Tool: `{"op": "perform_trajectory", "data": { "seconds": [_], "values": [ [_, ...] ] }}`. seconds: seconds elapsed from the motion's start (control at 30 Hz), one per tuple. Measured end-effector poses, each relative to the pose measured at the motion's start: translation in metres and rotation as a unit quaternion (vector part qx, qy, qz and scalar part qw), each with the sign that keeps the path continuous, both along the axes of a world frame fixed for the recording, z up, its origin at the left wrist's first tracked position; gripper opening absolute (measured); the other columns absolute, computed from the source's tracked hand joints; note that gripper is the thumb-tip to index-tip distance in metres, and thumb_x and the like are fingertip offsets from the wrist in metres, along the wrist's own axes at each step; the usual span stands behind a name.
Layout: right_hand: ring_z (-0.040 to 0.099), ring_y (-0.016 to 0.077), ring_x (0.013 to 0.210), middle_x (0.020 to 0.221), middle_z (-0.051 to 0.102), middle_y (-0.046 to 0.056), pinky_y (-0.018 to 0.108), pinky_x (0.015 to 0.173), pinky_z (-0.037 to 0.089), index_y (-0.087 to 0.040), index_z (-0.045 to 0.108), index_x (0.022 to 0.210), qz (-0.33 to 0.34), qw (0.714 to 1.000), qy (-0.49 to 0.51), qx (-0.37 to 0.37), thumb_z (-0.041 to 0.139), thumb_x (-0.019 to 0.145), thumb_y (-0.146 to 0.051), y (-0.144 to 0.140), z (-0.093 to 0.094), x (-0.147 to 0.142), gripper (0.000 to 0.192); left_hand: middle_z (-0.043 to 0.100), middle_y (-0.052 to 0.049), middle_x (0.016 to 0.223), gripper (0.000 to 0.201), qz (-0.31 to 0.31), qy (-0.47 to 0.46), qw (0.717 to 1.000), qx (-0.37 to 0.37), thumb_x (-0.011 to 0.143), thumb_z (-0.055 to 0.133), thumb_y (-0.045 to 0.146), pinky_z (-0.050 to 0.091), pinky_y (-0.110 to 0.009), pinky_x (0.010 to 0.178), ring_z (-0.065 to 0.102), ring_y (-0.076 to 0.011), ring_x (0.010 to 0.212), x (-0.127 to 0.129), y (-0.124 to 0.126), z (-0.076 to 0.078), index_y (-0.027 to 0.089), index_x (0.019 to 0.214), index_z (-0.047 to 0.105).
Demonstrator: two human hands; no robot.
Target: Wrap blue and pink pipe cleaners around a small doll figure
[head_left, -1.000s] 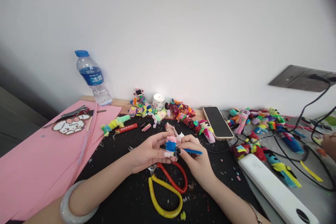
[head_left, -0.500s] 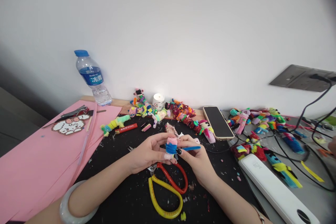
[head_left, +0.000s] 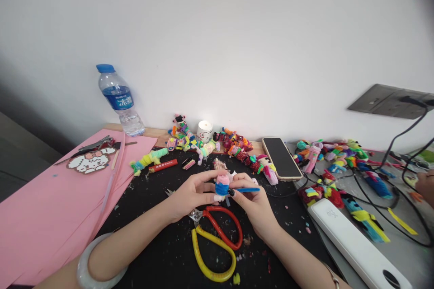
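Note:
Between my two hands is a small pipe-cleaner figure [head_left: 222, 188], pink on top with blue wound around its middle. My left hand [head_left: 192, 196] pinches it from the left, index finger at the top and thumb low on its side. My right hand [head_left: 252, 203] is closed on the blue pipe cleaner [head_left: 247, 189] at the figure's right side; the free end sticks out to the right past my fingers. Below my hands, scissors [head_left: 217, 253] with one red and one yellow handle lie on the black mat [head_left: 152, 239], blades pointing up-left and partly hidden by my left hand.
Several colourful pipe-cleaner figures [head_left: 242, 156] line the back of the mat. A phone [head_left: 282, 158], a white power bank [head_left: 356, 244] and cables lie to the right. Pink paper [head_left: 37, 207] and a water bottle [head_left: 118, 99] are left. Another person's hand [head_left: 425, 186] shows at the right edge.
My hands have shifted slightly around the figure, and the blue pipe cleaner's free end sits a little differently. The other person's hand has come further into view at the right.

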State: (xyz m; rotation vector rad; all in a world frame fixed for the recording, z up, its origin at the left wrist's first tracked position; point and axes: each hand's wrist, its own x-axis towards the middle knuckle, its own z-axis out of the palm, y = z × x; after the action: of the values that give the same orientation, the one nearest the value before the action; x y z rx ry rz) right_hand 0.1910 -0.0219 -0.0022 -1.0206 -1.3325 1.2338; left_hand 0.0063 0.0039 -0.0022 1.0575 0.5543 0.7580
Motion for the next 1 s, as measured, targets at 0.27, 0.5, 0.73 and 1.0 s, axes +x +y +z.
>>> {"op": "perform_trajectory", "data": {
  "seconds": [0.27, 0.5, 0.73, 1.0],
  "values": [
    [0.053, 0.0154, 0.083, 0.087, 0.052, 0.002, 0.026, 0.071, 0.045, -0.024, 0.070, 0.079, -0.023, 0.999, -0.023, 0.013, 0.067, 0.075, -0.027, 0.0006, 0.0001, -0.0004, 0.007, 0.053, -0.007, 0.119, 0.049, 0.022, -0.024, 0.999, 0.034, 0.073, 0.068, 0.013, 0.043, -0.035, 0.090, 0.051, -0.0220, 0.109, 0.0022, 0.0005, -0.0036, 0.025, 0.117, 0.052],
    [0.054, 0.0171, 0.084, 0.087, 0.053, 0.003, 0.028, 0.072, 0.045, -0.022, 0.068, 0.082, -0.046, 0.990, -0.113, 0.076, 0.062, 0.078, -0.024, -0.0022, 0.0026, 0.0005, 0.008, 0.054, -0.006, 0.116, 0.043, 0.022, -0.033, 0.999, 0.012, 0.073, 0.068, 0.015, 0.043, -0.035, 0.089, 0.055, -0.0185, 0.099, 0.0046, -0.0017, 0.0004, 0.023, 0.113, 0.054],
    [0.055, 0.0172, 0.082, 0.085, 0.054, 0.003, 0.028, 0.070, 0.045, -0.022, 0.067, 0.083, -0.049, 0.982, -0.149, 0.100, 0.059, 0.080, -0.021, -0.0036, 0.0045, 0.0013, 0.008, 0.056, -0.008, 0.116, 0.045, 0.028, -0.025, 0.999, 0.001, 0.072, 0.068, 0.014, 0.042, -0.038, 0.092, 0.055, -0.0203, 0.101, 0.0051, -0.0015, -0.0006, 0.021, 0.114, 0.054],
    [0.055, 0.0171, 0.080, 0.084, 0.054, 0.003, 0.027, 0.066, 0.045, -0.022, 0.067, 0.084, -0.052, 0.983, -0.145, 0.103, 0.059, 0.080, -0.022, -0.0030, 0.0039, 0.0016, 0.009, 0.055, -0.008, 0.120, 0.047, 0.022, -0.020, 1.000, -0.010, 0.073, 0.068, 0.013, 0.045, -0.033, 0.087, 0.058, -0.0195, 0.098, 0.0048, -0.0028, 0.0022, 0.023, 0.116, 0.052]
  ]
}}
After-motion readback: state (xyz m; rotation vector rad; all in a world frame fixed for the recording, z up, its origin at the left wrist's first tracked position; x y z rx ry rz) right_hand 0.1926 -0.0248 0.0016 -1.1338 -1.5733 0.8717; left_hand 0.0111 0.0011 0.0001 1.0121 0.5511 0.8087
